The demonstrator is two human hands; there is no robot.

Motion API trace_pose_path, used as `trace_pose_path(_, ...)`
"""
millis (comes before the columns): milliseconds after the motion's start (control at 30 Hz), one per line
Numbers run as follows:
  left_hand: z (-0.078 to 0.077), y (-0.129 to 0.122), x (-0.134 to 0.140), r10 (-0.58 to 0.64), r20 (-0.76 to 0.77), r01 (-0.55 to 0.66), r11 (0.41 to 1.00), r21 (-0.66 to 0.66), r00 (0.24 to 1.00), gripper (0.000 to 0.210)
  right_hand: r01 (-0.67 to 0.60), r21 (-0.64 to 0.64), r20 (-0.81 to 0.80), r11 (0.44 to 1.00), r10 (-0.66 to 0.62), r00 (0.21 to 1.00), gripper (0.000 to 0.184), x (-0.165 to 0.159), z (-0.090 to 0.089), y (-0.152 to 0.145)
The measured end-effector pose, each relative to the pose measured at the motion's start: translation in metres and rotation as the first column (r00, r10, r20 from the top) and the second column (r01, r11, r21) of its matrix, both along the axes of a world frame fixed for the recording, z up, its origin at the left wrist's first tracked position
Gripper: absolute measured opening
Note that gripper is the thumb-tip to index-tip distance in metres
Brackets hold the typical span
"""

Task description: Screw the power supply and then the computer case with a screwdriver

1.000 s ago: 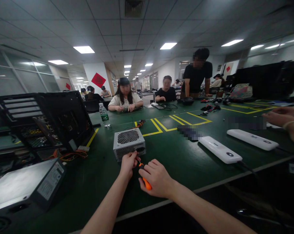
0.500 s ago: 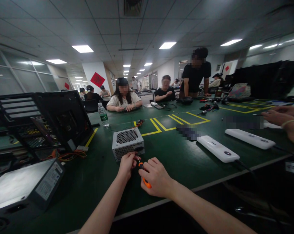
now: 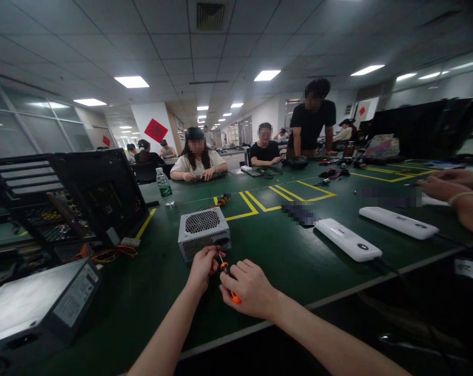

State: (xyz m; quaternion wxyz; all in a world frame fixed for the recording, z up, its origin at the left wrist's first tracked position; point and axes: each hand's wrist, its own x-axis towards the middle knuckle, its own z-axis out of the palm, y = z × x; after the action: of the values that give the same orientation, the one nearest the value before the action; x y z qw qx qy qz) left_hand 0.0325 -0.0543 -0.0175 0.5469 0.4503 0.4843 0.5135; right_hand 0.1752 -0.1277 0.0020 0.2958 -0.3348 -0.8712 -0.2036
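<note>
Green table (image 3: 283, 250) runs ahead of me; from the left, an open computer case (image 3: 83, 198), then a silver power supply (image 3: 203, 233). My left hand (image 3: 202, 266) pinches, I think, the tip of the orange screwdriver (image 3: 229, 282) gripped in my right hand (image 3: 249, 288).

both forearms run bare up from the lower edge with no sleeve, watch or band showing behind the fingers, and the left hand (image 3: 202, 267) and right hand (image 3: 249, 289) are ungloved, slim, with no ring on the fingers (image 3: 236, 272) and short, unpainted nails.
</note>
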Motion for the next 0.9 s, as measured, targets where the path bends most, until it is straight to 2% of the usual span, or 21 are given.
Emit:
trace_pose_path(367,0.0026,-0.0012,-0.001,0.002,0.002,-0.002,1.0,0.003,1.0,0.021,0.003,-0.037,0.009,0.999,-0.003,1.0,0.013,-0.0013,0.0,-0.0008)
trace_pose_path(567,0.0001,0.0025,-0.0026,-0.039,-0.001,0.039,0.999,-0.033,0.999,0.022,0.009,-0.034,-0.001,0.999,-0.009,1.0,0.012,-0.0011,0.0011,-0.0013)
trace_pose_path(900,0.0044,-0.0001,-0.0039,-0.048,0.062,0.05,0.999,-0.018,0.997,0.024,-0.022,-0.061,0.024,0.998,0.024,0.999,0.011,-0.0018,0.0016,-0.0005)
